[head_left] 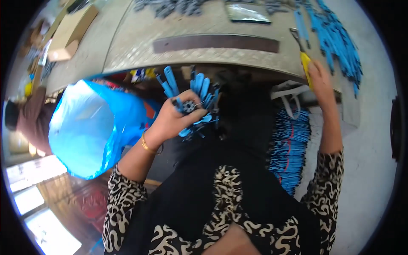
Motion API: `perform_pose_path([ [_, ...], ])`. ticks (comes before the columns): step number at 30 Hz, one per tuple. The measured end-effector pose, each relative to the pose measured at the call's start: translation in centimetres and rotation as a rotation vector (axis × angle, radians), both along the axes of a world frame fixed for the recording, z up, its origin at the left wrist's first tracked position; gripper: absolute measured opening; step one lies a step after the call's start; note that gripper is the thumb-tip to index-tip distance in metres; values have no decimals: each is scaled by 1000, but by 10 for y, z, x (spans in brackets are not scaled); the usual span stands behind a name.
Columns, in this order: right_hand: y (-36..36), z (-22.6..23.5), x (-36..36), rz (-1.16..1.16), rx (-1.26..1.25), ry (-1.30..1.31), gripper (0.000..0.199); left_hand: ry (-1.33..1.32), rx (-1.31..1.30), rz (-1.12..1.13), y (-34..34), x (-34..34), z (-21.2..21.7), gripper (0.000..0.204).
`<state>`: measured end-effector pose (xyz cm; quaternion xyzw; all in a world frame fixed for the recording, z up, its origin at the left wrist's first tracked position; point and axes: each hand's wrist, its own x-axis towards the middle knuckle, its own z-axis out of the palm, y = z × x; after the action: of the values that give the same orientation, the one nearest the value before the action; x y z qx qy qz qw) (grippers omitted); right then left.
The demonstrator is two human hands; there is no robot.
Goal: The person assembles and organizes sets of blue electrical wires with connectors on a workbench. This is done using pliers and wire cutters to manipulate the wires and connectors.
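My left hand (pixel 172 117) is closed around a bunch of flat blue strips with black ends (pixel 203 87), held above my lap. A small round black part with holes (pixel 189 106) shows between its thumb and fingers. The strips fan out above and below the fist. At the table's right edge, my right hand (pixel 321 80) grips a yellow-handled tool (pixel 305 63). The tool's narrow metal end points away from me; its exact kind is unclear. Just beyond that hand, a heap of similar blue strips (pixel 335 38) lies on the table (pixel 131 46).
A dark flat bar (pixel 214 43) lies along the table's near edge, with grey parts (pixel 170 6) and a shiny packet (pixel 247 13) behind. An open blue plastic bag (pixel 85 127) stands left. Stacked blue strips (pixel 291 148) sit below right. Another person (pixel 32 117) is far left, near a cardboard box (pixel 72 34).
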<state>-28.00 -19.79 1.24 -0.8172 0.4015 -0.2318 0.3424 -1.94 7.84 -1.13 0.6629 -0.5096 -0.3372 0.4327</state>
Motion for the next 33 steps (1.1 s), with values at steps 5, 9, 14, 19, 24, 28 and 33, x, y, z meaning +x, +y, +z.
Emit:
perform_pose_path([
  [5,94,8,28,715,-255,155,30,175,35,-46,2,2,1,20],
  [9,114,-7,53,781,-455,180,38,238,130,-70,7,3,3,32],
  [14,120,-11,66,720,-659,187,42,226,39,-118,10,4,-1,42],
  [19,120,-10,70,716,-729,212,44,286,65,-136,13,10,-4,52],
  [24,120,-14,70,716,-718,247,44,312,118,-116,15,10,-1,55],
  [28,118,-11,73,724,-748,231,42,294,86,-137,8,10,-3,54],
  [33,110,-11,79,759,-739,200,36,273,-42,-143,-2,14,-4,42],
])
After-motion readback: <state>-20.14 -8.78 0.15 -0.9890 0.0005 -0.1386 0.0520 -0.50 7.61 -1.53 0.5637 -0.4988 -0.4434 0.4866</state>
